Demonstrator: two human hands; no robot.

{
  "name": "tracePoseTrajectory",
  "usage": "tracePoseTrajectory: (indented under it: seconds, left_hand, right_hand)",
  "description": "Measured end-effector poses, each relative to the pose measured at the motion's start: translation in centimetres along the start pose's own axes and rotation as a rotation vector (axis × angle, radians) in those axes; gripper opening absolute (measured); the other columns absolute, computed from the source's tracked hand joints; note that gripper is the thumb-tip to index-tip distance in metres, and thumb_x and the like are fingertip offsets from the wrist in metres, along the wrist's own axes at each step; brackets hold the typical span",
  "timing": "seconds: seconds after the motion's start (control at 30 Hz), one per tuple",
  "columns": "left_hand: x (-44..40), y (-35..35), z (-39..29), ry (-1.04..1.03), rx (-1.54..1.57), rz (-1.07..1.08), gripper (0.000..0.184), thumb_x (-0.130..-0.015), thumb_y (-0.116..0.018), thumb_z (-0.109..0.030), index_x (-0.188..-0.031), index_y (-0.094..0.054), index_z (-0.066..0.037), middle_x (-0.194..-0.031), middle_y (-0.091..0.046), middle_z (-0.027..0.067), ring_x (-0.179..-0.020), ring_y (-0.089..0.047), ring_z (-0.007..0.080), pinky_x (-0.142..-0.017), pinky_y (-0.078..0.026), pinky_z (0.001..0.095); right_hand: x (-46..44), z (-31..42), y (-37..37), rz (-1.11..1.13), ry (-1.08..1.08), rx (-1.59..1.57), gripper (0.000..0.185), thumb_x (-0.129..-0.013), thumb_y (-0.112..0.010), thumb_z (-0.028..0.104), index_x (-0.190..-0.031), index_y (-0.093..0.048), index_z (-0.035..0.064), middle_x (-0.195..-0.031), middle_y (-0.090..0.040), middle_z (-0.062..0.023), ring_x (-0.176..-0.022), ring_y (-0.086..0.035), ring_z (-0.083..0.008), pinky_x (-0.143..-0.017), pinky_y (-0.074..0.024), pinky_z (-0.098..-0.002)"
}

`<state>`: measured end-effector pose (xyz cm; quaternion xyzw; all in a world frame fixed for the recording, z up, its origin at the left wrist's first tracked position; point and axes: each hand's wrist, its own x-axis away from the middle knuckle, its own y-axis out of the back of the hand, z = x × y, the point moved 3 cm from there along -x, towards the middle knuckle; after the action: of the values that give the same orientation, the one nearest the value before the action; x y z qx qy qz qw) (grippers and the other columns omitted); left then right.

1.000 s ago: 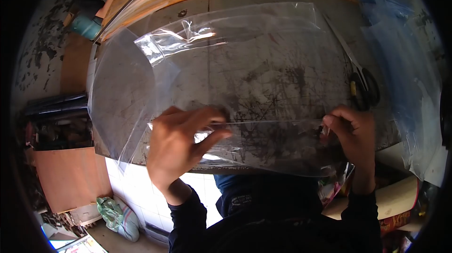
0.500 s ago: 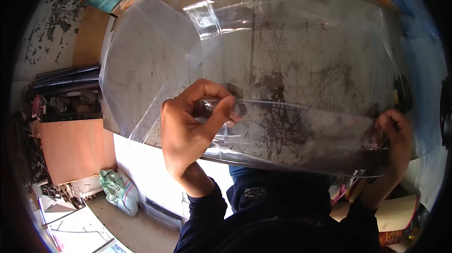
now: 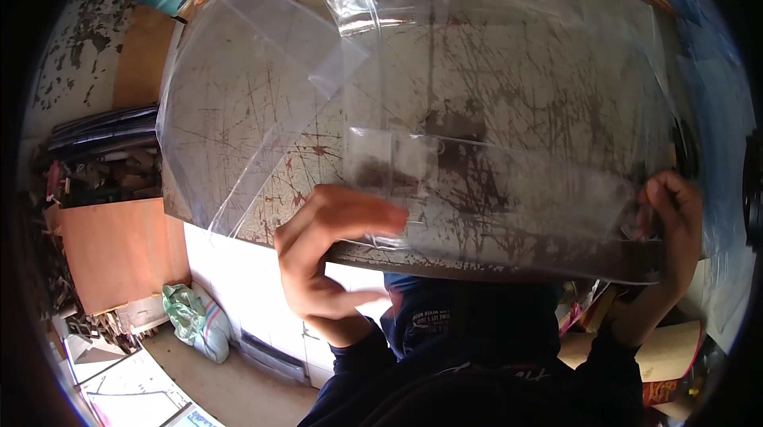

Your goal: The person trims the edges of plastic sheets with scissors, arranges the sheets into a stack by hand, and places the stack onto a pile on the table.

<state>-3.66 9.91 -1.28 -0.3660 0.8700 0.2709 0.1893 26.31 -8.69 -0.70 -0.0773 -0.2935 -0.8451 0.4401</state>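
Centrally, one clear plastic sheet [image 3: 509, 85] lies across a scratched worktable [image 3: 310, 165], a strip along its near side folded over. Left hand [image 3: 322, 248]: at the near table edge, thumb and fingers spread wide, fingers over the sheet; whether they touch it cannot be told. Right hand [image 3: 671, 212]: at the sheet's near right part, thumb and fingers pinched together on the plastic. Left: a second clear piece [image 3: 214, 93]. Far right of it: bluish plastic [image 3: 719, 109], hanging or lying beside the table.
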Motion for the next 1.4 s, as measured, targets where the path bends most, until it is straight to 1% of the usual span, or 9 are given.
tracePoseTrajectory:
  seconds: [0.13,0.27,0.3,0.4,0.53,0.6,0.73,1.13,1.4]
  left_hand:
    - [0.2,-0.8,0.3,0.319,-0.082,-0.129,0.025,-0.072,-0.073,-0.019,-0.078,-0.060,0.001,-0.067,-0.062,0.0085,-0.062,-0.061,0.0132,-0.054,-0.046,0.0219]
    - [0.1,-1.4,0.8,0.492,-0.083,-0.250,0.011,-0.074,-0.068,-0.006,-0.076,-0.059,0.000,-0.056,-0.058,0.0034,-0.043,-0.050,0.0059,-0.043,-0.038,0.0181]
    - [0.2,-1.2,0.9,0.530,-0.129,-0.238,0.010,-0.074,-0.067,-0.006,-0.077,-0.059,0.000,-0.055,-0.057,0.0024,-0.042,-0.047,0.0042,-0.042,-0.034,0.0179]
    - [0.2,-1.3,1.1,0.575,-0.145,-0.220,0.008,-0.077,-0.064,-0.007,-0.077,-0.060,-0.001,-0.051,-0.054,-0.0011,-0.041,-0.039,-0.0001,-0.039,-0.025,0.0180]
    - [-0.3,-1.3,0.8,0.598,-0.129,-0.230,0.008,-0.082,-0.058,-0.005,-0.078,-0.057,0.002,-0.055,-0.055,0.0013,-0.047,-0.045,0.0026,-0.043,-0.030,0.0169]
    - [-0.3,-1.4,0.9,0.569,-0.104,-0.219,0.008,-0.083,-0.057,-0.005,-0.079,-0.056,0.002,-0.056,-0.055,0.0027,-0.048,-0.047,0.0040,-0.045,-0.032,0.0175]
    - [-0.3,-1.5,0.6,0.559,-0.138,-0.198,0.012,-0.084,-0.057,-0.008,-0.079,-0.054,0.002,-0.055,-0.053,0.0042,-0.048,-0.047,0.0063,-0.045,-0.034,0.0187]
    - [-0.2,-1.5,0.7,0.542,-0.129,-0.166,0.012,-0.086,-0.054,-0.008,-0.081,-0.052,0.003,-0.056,-0.050,0.0046,-0.047,-0.045,0.0078,-0.044,-0.034,0.0196]
    - [0.0,-1.4,0.8,0.559,-0.136,-0.172,0.012,-0.086,-0.054,-0.007,-0.081,-0.052,0.003,-0.056,-0.049,0.0040,-0.047,-0.044,0.0073,-0.044,-0.034,0.0195]
  right_hand:
    - [0.4,-0.5,0.2,-0.149,0.324,-0.024,0.031,-0.087,-0.051,0.033,-0.095,-0.053,0.0026,-0.071,-0.057,-0.0076,-0.055,-0.053,-0.0115,-0.052,-0.0394,-0.0208]
    - [1.7,-0.8,1.3,-0.460,0.875,0.176,0.046,-0.086,-0.044,0.044,-0.105,-0.050,0.0023,-0.120,-0.043,-0.0152,-0.089,-0.054,-0.0265,-0.083,-0.0429,-0.0351]
    - [2.4,-0.7,0.6,-0.299,0.927,0.132,0.042,-0.084,-0.048,0.040,-0.098,-0.053,0.0007,-0.116,-0.046,-0.0161,-0.088,-0.054,-0.0270,-0.082,-0.0427,-0.0360]
    - [4.1,0.8,-1.9,-0.269,0.785,0.265,0.027,-0.070,-0.061,0.025,-0.069,-0.060,-0.0014,-0.087,-0.060,-0.0153,-0.083,-0.057,-0.0251,-0.076,-0.0436,-0.0330]
    - [3.6,0.1,-2.1,-0.372,0.721,0.245,0.016,-0.064,-0.065,0.013,-0.062,-0.059,-0.0009,-0.074,-0.061,-0.0136,-0.075,-0.058,-0.0227,-0.067,-0.0442,-0.0300]
    - [3.2,-0.1,-2.3,-0.276,0.744,0.029,0.012,-0.063,-0.065,0.009,-0.064,-0.059,-0.0008,-0.068,-0.060,-0.0108,-0.065,-0.057,-0.0188,-0.058,-0.0421,-0.0268]
    - [3.4,-0.3,-2.1,-0.265,0.723,0.001,0.017,-0.073,-0.056,0.008,-0.058,-0.057,0.0004,-0.056,-0.057,-0.0072,-0.051,-0.052,-0.0154,-0.049,-0.0379,-0.0264]
    - [2.8,-1.3,-2.3,-0.247,0.705,-0.146,0.040,-0.091,-0.042,0.015,-0.057,-0.055,-0.0005,-0.055,-0.057,-0.0082,-0.046,-0.056,-0.0152,-0.045,-0.0407,-0.0230]
    - [2.6,-1.6,-1.9,-0.188,0.760,-0.215,0.043,-0.093,-0.039,0.020,-0.059,-0.056,-0.0006,-0.058,-0.058,-0.0096,-0.048,-0.056,-0.0142,-0.046,-0.0411,-0.0230]
